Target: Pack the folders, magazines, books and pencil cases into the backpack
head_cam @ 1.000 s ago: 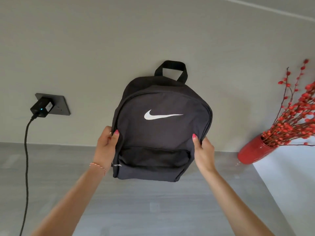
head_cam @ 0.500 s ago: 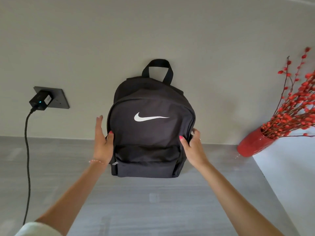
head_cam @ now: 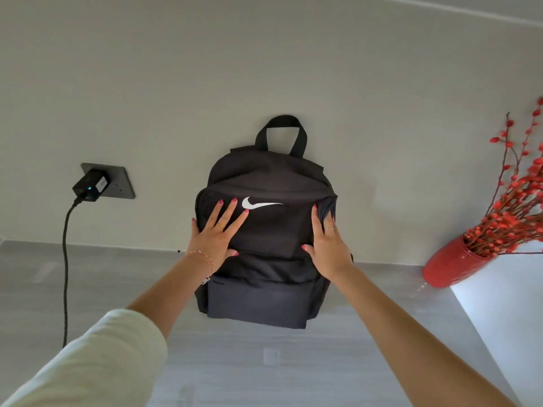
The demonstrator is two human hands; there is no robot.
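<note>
A black backpack (head_cam: 264, 301) with a white swoosh logo stands upright on a grey surface (head_cam: 88, 289), leaning against the wall, its top handle (head_cam: 281, 122) up. My left hand (head_cam: 216, 236) presses flat on its front panel, fingers spread beside the logo. My right hand (head_cam: 326, 248) lies against the front right edge with its fingers extended, their tips partly under a fold of fabric. The zips appear closed. No folders, magazines, books or pencil cases are in view.
A dark wall socket with a black charger (head_cam: 94, 183) is to the left, its cable (head_cam: 65, 259) hanging down to the grey surface. At right, a red vase (head_cam: 452, 265) with red berry branches stands beside a white surface (head_cam: 505, 306).
The backpack has been set against the wall. Both hands moved from gripping its sides onto its front, the left one flattening across the panel.
</note>
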